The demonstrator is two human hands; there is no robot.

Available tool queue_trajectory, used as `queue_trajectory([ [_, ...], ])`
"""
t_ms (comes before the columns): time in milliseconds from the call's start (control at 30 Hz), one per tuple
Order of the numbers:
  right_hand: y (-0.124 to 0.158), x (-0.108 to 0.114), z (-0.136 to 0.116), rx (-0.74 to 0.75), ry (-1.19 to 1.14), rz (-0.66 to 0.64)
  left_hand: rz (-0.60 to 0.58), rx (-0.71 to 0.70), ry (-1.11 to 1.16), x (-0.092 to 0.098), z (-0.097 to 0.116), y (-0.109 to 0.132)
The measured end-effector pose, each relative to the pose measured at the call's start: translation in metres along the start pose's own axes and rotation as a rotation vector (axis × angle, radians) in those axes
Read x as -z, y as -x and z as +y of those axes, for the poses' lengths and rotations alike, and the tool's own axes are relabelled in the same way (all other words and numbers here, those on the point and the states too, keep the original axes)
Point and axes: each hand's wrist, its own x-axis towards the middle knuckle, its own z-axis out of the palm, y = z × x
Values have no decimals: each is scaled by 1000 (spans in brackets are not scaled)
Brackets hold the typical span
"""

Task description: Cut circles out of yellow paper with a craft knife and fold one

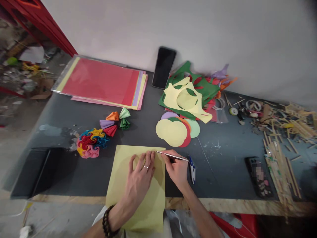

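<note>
A yellow paper sheet (121, 185) lies at the table's near edge and hangs over it. My left hand (140, 178) lies flat on the sheet with fingers spread, pressing down a round yellow disc (135, 162) that shows between the fingers. My right hand (176, 170) is closed around a thin pencil-like stick (170, 155), whose tip touches the sheet beside my left fingertips.
Cut paper circles (173, 130) and green and yellow paper scraps (190, 94) lie behind the sheet. A stack of coloured sheets (101, 82), a phone (163, 67), folded paper cones (115, 120), a multicoloured paper flower (89, 142), pens (192, 170), another phone (259, 177) and wooden sticks (282, 162) surround it.
</note>
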Motion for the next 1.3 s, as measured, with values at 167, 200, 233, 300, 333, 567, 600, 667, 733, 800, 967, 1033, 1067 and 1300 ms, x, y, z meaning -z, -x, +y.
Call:
queue_trajectory([
  [167, 4, 2, -3, -4, 8, 33, -49, -22, -24, 3, -1, -1],
  [200, 4, 2, -3, -6, 12, 39, -50, -27, -26, 4, -1, -1],
  [233, 5, 3, -3, -10, 15, 43, -49, -30, -29, 3, -1, -1],
  [300, 7, 3, -4, -15, 17, 54, -42, -33, -33, 3, -1, 0],
  [333, 8, 3, -4, -16, 13, 60, -40, -32, -34, 3, -1, 0],
  [567, 9, 6, -6, -22, -40, 70, -39, -58, -65, 2, -2, 1],
  [600, 9, 7, -6, -23, -33, 62, -39, -62, -77, 2, -2, 1],
  [667, 11, 10, -4, -7, -17, 55, -31, -61, -100, 2, -2, 0],
  [733, 13, 13, -3, 16, -5, 61, -17, -58, -119, 1, -2, 0],
  [800, 16, 14, -2, 36, 0, 70, -5, -57, -130, 0, -2, -1],
  [967, 18, 12, -5, 54, 12, 100, -5, -59, -134, -1, -2, 0],
  [1033, 18, 12, -7, 73, 22, 121, -13, -58, -133, 0, -2, 0],
  [1067, 17, 12, -8, 84, 28, 132, -15, -58, -129, 0, -2, 0],
  [1300, 24, 12, -7, 103, 68, 131, -19, -54, -75, 2, -2, -1],
])
